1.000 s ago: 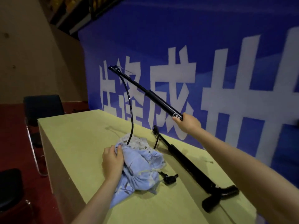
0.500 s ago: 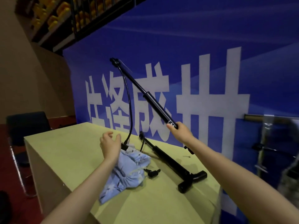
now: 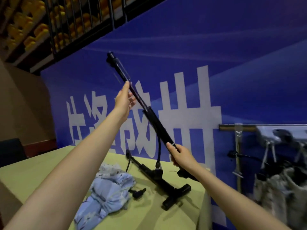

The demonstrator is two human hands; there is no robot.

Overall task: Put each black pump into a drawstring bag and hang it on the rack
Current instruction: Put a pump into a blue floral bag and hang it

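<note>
Blue banner wall (image 3: 232, 63) backs the whole scene; yellow-green table (image 3: 41, 171) stands in front of it, its right edge dropping off just beyond the lying pump's foot. Rack (image 3: 237, 128) stands right of the table, with several pale filled bags (image 3: 279, 188) already hanging on it, so part of the job looks done. Held pump (image 3: 154, 120) is raised slantwise above the table, top end up and left, hose (image 3: 158, 151) dangling from it toward the tabletop. Second pump (image 3: 149, 173) lies on the table, unbagged. Blue bag (image 3: 106, 191) lies crumpled on the table, left of the lying pump, empty as far as can be seen. Right hand (image 3: 180, 155) is clamped round the held pump's lower barrel. Left hand (image 3: 124, 100) reaches the thin upper shaft, fingers stretched long against it, not wrapped. Left to do, by judgement: bag both pumps, hang both. Open air above the table gives swing room; the table's right edge and the rack crowd that side.
</note>
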